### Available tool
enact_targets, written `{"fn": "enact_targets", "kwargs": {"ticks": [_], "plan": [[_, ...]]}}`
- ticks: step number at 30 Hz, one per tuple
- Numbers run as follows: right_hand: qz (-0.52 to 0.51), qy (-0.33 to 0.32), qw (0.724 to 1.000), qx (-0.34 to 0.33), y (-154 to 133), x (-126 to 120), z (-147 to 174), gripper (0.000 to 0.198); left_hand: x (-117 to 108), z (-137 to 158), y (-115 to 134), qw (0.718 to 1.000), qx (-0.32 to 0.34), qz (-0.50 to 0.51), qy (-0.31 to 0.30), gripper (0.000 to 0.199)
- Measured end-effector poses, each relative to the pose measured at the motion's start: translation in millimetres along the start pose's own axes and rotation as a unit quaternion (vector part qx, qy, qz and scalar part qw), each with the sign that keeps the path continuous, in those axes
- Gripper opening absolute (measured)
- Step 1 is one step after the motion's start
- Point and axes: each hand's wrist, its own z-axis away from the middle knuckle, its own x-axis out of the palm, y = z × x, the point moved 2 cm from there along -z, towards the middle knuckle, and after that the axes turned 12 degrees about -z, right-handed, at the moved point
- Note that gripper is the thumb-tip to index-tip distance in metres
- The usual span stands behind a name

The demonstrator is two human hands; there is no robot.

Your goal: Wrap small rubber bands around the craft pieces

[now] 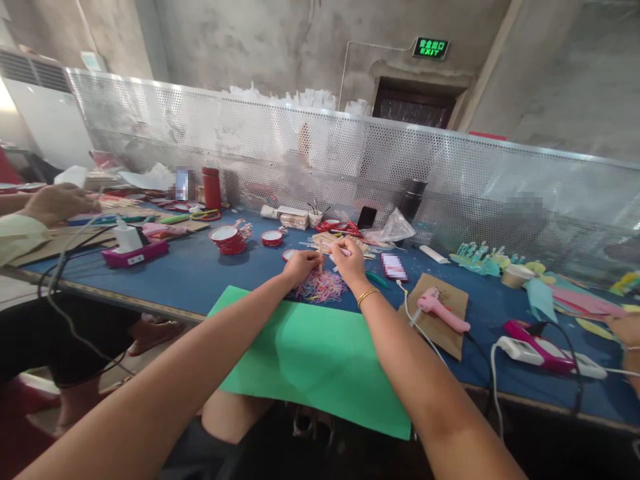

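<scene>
My left hand [301, 267] is closed, pinching a short pale wooden stick [321, 256] upright between its fingertips. Close beside it, my right hand [351, 260] is closed around a slim, pale pink pen-like tool [341, 250], whose tip points toward the stick. Just below both hands lies a loose pile of thin, multicoloured strands [323, 287]. A green sheet [305, 347] hangs over the table's front edge beneath my forearms. Behind my hands are more flat wooden sticks [325, 238], and a round red-rimmed piece [289, 255] is partly hidden by my left hand.
Red-rimmed rounds [229, 241] are stacked to the left. On the right, a pink glue gun [443, 312] rests on cardboard [457, 340], near a power strip [543, 347] with cables. A perforated metal divider [225, 140] runs behind. Another person's hand [60, 203] works at far left.
</scene>
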Motion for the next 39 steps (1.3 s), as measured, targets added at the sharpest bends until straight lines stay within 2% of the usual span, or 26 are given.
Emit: {"fn": "enact_targets", "kwargs": {"ticks": [3,8,14,20,25,32,39], "plan": [[0.011,-0.008,1.0,-0.005,1.9,1.7,-0.3,0.021,0.6,-0.3,-0.5,1.0,0.01,0.002,-0.008,0.04],[0.008,0.015,1.0,0.005,5.4,-1.3,-1.8,0.023,1.5,-2.7,-4.9,1.0,0.005,0.012,-0.002,0.04],[0.011,-0.001,1.0,-0.011,3.3,0.1,-0.9,0.024,-0.3,-0.7,-2.0,1.0,0.014,-0.011,-0.015,0.044],[0.004,0.02,1.0,0.016,3.8,-1.8,-1.1,0.024,0.8,-3.1,-4.7,1.0,0.007,0.014,-0.005,0.046],[0.018,0.003,1.0,-0.017,0.7,0.4,0.0,0.022,2.0,-5.9,-12.7,1.0,0.004,0.02,-0.006,0.044],[0.038,0.037,0.999,-0.007,11.9,-3.8,-2.9,0.022,2.5,-8.2,-17.8,1.0,-0.018,0.004,0.008,0.042],[0.029,0.034,0.999,-0.001,17.1,-4.2,-4.1,0.026,2.2,-5.2,-13.1,0.999,-0.019,0.034,0.002,0.043]]}}
